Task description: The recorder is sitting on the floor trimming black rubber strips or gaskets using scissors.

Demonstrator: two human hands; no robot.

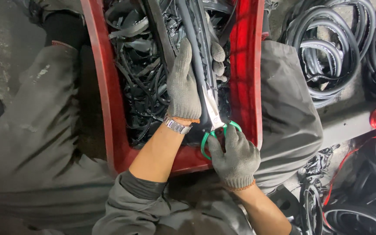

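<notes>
Left hand (183,85) gripped the black rubber strip (195,48), running 12 to 6; right hand (236,159), at 5 o'clock, clutched green-handled scissors (214,126) pointing up along it.

A crate (109,87) sits between the person's knees, filled with rubber offcuts (142,82). Above it, the left hand (183,87) grips a long rubber strip (199,52), with scissors (216,126) in the right hand (236,159) just below. Coiled rubber seals (327,48) lie on the floor (1,43) to the right, apparently loose.
</notes>
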